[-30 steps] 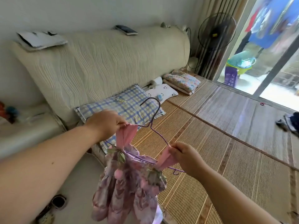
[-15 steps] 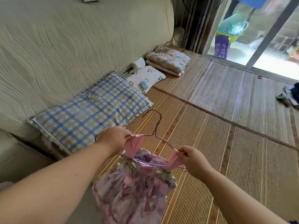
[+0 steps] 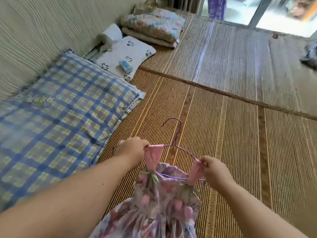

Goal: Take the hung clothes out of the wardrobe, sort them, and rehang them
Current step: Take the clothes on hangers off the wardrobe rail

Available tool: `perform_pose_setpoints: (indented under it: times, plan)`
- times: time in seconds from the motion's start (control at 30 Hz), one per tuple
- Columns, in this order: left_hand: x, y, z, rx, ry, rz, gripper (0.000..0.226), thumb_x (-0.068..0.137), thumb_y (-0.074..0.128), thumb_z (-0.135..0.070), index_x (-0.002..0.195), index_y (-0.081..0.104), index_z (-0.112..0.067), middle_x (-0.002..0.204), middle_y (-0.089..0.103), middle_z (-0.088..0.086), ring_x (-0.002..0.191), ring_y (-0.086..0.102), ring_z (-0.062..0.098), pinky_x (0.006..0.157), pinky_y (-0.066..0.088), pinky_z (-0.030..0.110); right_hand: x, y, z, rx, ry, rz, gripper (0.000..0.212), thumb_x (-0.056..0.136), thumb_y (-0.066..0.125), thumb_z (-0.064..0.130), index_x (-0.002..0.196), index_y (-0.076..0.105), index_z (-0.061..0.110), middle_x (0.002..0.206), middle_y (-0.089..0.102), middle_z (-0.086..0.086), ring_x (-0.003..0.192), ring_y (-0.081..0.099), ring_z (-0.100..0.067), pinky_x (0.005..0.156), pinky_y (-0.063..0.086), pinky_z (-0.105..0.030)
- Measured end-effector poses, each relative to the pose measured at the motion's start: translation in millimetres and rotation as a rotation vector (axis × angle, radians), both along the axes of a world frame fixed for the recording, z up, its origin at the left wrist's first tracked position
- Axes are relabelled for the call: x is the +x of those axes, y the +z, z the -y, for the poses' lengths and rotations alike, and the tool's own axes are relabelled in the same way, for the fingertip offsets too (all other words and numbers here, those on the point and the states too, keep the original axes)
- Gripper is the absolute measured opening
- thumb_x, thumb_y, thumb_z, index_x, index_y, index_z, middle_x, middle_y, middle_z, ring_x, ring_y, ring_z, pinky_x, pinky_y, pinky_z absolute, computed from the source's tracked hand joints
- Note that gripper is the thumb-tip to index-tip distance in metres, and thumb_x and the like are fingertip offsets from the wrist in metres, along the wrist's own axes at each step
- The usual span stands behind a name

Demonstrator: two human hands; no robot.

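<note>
Two pink straps (image 3: 153, 157), lilac floral dress (image 3: 159, 208) — gathered — on purple hanger (image 3: 177, 134)

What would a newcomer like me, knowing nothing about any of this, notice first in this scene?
Low in the middle, a small floral dress hangs on a purple wire hanger; the left hand and the right hand each pinch one of its pink straps. A blue plaid pillow fills the left side at the edge of the striped woven mat, with a folded floral blanket at the far end.
</note>
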State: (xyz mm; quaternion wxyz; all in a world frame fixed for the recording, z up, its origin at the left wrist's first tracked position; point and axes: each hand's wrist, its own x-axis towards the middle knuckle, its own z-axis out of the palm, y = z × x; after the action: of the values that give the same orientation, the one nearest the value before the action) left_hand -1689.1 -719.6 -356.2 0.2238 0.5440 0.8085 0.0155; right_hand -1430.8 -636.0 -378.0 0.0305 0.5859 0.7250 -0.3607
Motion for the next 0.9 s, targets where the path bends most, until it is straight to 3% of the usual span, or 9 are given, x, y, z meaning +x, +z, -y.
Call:
perform_pose_setpoints:
  times: [0.07, 0.13, 0.2, 0.27, 0.37, 0.43, 0.7, 0.9]
  plan:
    - [-6.8, -19.9, -18.7, -0.004, -0.011, 0.005, 0.029, 0.097, 0.037, -0.037, 0.081, 0.06, -0.029, 0.082, 0.059, -0.008, 0.08, 0.054, 0.013, 0.077, 0.035, 0.034, -9.5, -24.2, -13.6, 0.01, -0.056, 0.002, 0.019, 0.095, 0.049, 0.019, 0.085, 0.059, 0.033, 0.081, 0.059, 0.012, 0.064, 0.056, -0.005, 0.047, 0.038, -0.018]
    - [-11.2, -35.9, -32.7, -0.009, -0.001, 0.027, 0.027, 0.097, 0.04, -0.038, 0.083, 0.062, -0.03, 0.084, 0.062, -0.011, 0.083, 0.057, 0.012, 0.088, 0.038, 0.039, -17.6, -42.0, -22.6, 0.03, -0.115, 0.01, 0.025, 0.094, 0.046, 0.014, 0.109, 0.061, 0.028, 0.09, 0.057, 0.01, 0.069, 0.055, -0.005, 0.049, 0.042, -0.018]
    - [-12.9, -48.1, -40.4, 0.025, 0.039, 0.063, 0.02, 0.095, 0.046, -0.04, 0.1, 0.065, -0.035, 0.1, 0.065, -0.012, 0.098, 0.059, 0.015, 0.101, 0.036, 0.046, -23.2, -51.9, -23.1, 0.04, -0.18, 0.017, 0.043, 0.094, 0.045, 0.013, 0.135, 0.047, 0.027, 0.114, 0.052, -0.001, 0.089, 0.055, -0.013, 0.068, 0.053, -0.026]
    - [-12.0, -57.3, -42.1, 0.054, 0.072, 0.08, 0.029, 0.092, 0.051, -0.039, 0.121, 0.058, -0.037, 0.12, 0.06, -0.01, 0.115, 0.054, 0.016, 0.105, 0.033, 0.048, -25.1, -55.6, -17.0, 0.044, -0.203, 0.046, 0.053, 0.095, 0.049, 0.019, 0.144, 0.033, 0.03, 0.132, 0.043, -0.007, 0.112, 0.048, -0.02, 0.09, 0.048, -0.036]
    - [-1.4, -57.3, -36.3, 0.054, 0.025, 0.115, 0.037, 0.091, 0.052, -0.036, 0.128, 0.053, -0.037, 0.13, 0.055, -0.011, 0.122, 0.048, 0.011, 0.106, 0.032, 0.046, -17.9, -44.2, -1.0, 0.037, -0.151, 0.083, 0.059, 0.094, 0.052, 0.029, 0.146, 0.026, 0.034, 0.149, 0.027, -0.007, 0.135, 0.031, -0.025, 0.107, 0.035, -0.045]
    - [7.5, -44.9, -28.0, 0.026, -0.025, 0.13, 0.038, 0.091, 0.051, -0.035, 0.128, 0.052, -0.039, 0.133, 0.051, -0.013, 0.124, 0.045, 0.008, 0.107, 0.029, 0.045, -7.6, -21.4, 12.7, 0.02, -0.107, 0.099, 0.063, 0.092, 0.055, 0.032, 0.147, 0.023, 0.035, 0.154, 0.02, -0.004, 0.141, 0.023, -0.025, 0.111, 0.03, -0.048]
    - [70.8, 74.7, 0.5, 0.066, -0.306, 0.197, 0.047, 0.092, 0.049, -0.039, 0.137, 0.037, -0.044, 0.151, 0.03, -0.013, 0.143, 0.019, 0.011, 0.114, 0.009, 0.056, 64.0, 113.4, 65.4, 0.122, -0.029, 0.253, 0.068, 0.089, 0.056, 0.045, 0.146, 0.019, 0.04, 0.155, 0.02, 0.006, 0.14, 0.028, -0.015, 0.113, 0.026, -0.043]
    - [121.2, 187.5, 17.0, 0.169, -0.52, 0.175, 0.046, 0.092, 0.047, -0.044, 0.137, 0.04, -0.043, 0.152, 0.03, -0.008, 0.142, 0.021, 0.014, 0.115, 0.012, 0.055, 115.0, 215.5, 115.9, 0.187, -0.118, 0.286, 0.063, 0.09, 0.053, 0.045, 0.145, 0.024, 0.038, 0.155, 0.02, 0.001, 0.14, 0.028, -0.019, 0.113, 0.023, -0.049]
